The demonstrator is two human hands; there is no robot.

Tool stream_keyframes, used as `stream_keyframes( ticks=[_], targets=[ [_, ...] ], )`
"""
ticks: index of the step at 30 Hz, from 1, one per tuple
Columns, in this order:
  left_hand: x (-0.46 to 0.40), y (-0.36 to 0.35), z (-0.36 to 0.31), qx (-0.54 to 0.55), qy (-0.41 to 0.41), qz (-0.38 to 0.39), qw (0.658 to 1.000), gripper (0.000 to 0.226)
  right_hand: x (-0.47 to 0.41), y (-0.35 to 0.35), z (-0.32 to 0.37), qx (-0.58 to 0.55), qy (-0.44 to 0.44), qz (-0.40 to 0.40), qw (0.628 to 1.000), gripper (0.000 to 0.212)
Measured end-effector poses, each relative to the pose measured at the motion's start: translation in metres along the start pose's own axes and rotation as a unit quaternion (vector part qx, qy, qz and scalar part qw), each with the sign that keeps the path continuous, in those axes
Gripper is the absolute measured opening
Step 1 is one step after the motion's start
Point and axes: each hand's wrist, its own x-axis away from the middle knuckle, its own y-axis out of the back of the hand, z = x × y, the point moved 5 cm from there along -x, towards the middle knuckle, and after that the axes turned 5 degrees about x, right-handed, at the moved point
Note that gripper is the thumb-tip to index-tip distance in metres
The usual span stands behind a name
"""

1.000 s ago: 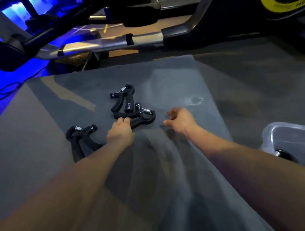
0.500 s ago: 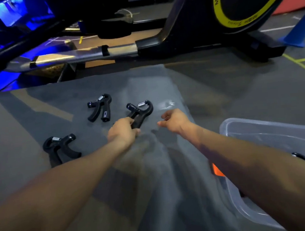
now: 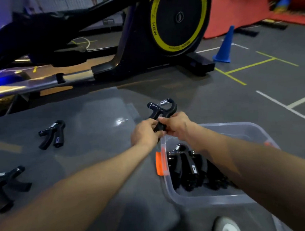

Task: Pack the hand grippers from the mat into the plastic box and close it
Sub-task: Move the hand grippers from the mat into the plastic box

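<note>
Both my left hand (image 3: 145, 134) and right hand (image 3: 176, 125) have fingers wrapped around 1 hand gripper (image 3: 161, 113), spring end pointing away, plastic box (image 3: 204, 200) just below-right.

A gym or fitness hall. An exercise machine with a yellow-rimmed flywheel (image 3: 178, 18) stands on dark rubber floor (image 3: 265, 89) marked with white and yellow lines. A blue training cone (image 3: 224, 46) and red crash mats (image 3: 236, 10) sit behind it.
</note>
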Motion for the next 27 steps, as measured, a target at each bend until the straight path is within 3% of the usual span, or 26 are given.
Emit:
stream_keyframes(
  ticks=[5,11,14,19,23,27],
  targets=[
    [0.006,-0.035,-0.008,0.023,-0.022,0.021,0.999,0.021,0.009,0.058,-0.018,0.042,-0.022,-0.056,0.997,0.027],
    [0.009,-0.059,0.009,-0.102,-0.031,0.044,0.993,0.048,0.009,0.101,-0.047,0.085,-0.067,-0.033,0.994,0.023],
    [0.006,-0.065,0.019,-0.14,-0.011,0.059,0.988,0.053,0.003,0.103,-0.067,0.146,-0.092,-0.024,0.985,0.027],
    [-0.002,-0.07,0.037,-0.151,0.022,0.076,0.985,0.036,-0.009,0.095,-0.096,0.203,-0.127,-0.007,0.971,0.034],
    [-0.005,-0.075,0.046,-0.121,0.023,0.093,0.988,0.035,-0.024,0.081,-0.114,0.243,-0.146,0.012,0.959,0.027],
    [-0.007,-0.076,0.05,-0.102,0.028,0.091,0.99,0.046,-0.036,0.077,-0.116,0.323,-0.099,0.008,0.941,0.011]
  ],
)
